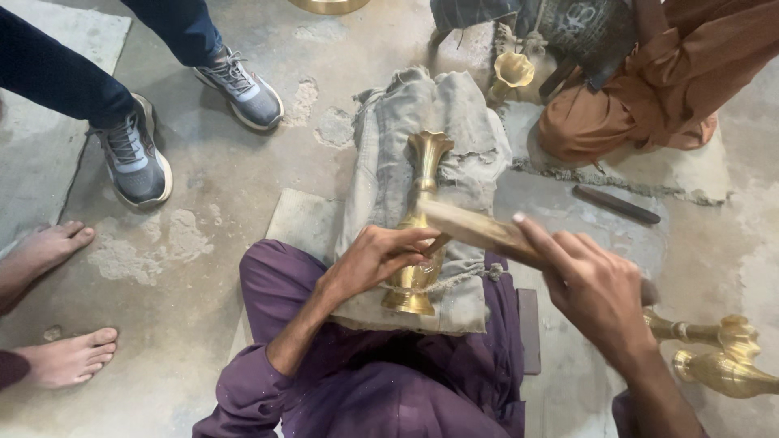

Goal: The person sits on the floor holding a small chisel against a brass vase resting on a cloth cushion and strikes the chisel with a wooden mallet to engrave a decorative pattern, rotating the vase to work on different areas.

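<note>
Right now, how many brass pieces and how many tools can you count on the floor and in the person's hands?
Brass vases: 4 (one under the left hand, one by the seated person in orange, two at lower right)
Wooden mallet: 1, in the right hand
Dark bar tool: 1
Total: 6
</note>
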